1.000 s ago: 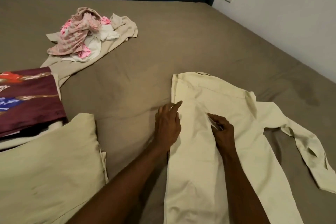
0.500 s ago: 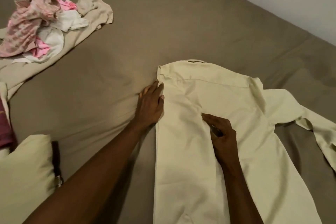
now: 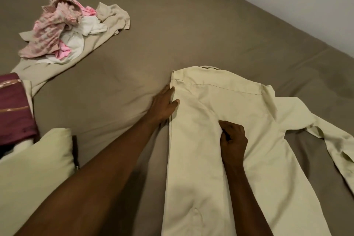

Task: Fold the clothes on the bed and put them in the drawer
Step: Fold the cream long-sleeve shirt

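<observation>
I see the cream shirt (image 3: 239, 149) lying flat on the brown bed (image 3: 191, 30), from the centre out to 5 o'clock, one sleeve trailing towards 3 o'clock. My left hand (image 3: 162, 106) lies with fingers straight against the shirt's folded left edge. My right hand (image 3: 232, 141) rests on the shirt's middle, fingers curled and pinching a ridge of fabric. A heap of pink and white clothes (image 3: 63, 30) sits at 10 o'clock, a pale pillow (image 3: 32, 174) at 8 o'clock.
</observation>
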Demonstrator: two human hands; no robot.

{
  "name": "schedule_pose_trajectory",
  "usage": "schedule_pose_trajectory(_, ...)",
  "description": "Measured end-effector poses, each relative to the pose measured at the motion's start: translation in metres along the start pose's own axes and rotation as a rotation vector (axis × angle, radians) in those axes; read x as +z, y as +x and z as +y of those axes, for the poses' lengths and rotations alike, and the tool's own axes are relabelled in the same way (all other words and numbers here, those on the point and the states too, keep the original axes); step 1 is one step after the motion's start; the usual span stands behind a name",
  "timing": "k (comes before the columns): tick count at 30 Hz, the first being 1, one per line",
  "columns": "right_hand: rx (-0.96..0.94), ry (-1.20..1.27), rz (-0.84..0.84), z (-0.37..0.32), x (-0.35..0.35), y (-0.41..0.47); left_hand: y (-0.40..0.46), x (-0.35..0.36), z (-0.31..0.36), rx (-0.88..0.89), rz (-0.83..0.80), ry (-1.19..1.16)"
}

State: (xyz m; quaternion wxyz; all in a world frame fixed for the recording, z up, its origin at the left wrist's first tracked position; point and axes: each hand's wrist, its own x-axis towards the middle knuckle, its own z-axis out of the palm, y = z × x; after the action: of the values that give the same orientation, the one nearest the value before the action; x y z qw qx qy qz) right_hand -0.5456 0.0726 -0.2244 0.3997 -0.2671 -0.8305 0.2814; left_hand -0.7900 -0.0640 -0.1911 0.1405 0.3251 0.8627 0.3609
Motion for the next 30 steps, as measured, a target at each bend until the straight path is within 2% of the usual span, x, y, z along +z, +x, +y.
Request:
schedule_pose_trajectory(3,0.093,0.112,-0.006,-0.003,-0.003,0.002,-0.026,-0.009,0.019,-0.031,-0.024,-0.208)
schedule_pose_trajectory(6,0.256,0.260,-0.044,-0.006,-0.014,0.000,-0.100,0.000,0.032,0.029,-0.027,-0.343)
schedule_pose_trajectory(12,0.450,0.427,-0.165,-0.022,-0.027,0.017,-0.291,0.013,0.016,0.298,-0.023,0.175)
schedule_pose_trajectory(14,0.409,0.274,-0.181,-0.037,-0.036,0.016,-0.333,0.004,0.013,0.303,-0.087,0.201)
schedule_pose_trajectory(17,0.195,-0.027,-0.180,-0.060,-0.052,-0.011,-0.370,-0.004,0.009,0.346,-0.141,0.235)
schedule_pose_trajectory(19,0.049,-0.180,-0.214,-0.086,-0.067,-0.059,-0.386,-0.009,0.008,0.364,-0.201,0.295)
schedule_pose_trajectory(21,-0.011,-0.323,-0.283,-0.110,-0.086,-0.116,-0.392,-0.009,0.008,0.355,-0.248,0.362)
schedule_pose_trajectory(26,-0.029,-0.460,-0.426,-0.150,-0.127,-0.229,-0.396,-0.009,0.008,0.365,-0.289,0.451)
schedule_pose_trajectory(30,-0.097,-0.542,-0.538,-0.154,-0.128,-0.261,-0.396,-0.007,0.006,0.389,-0.287,0.490)
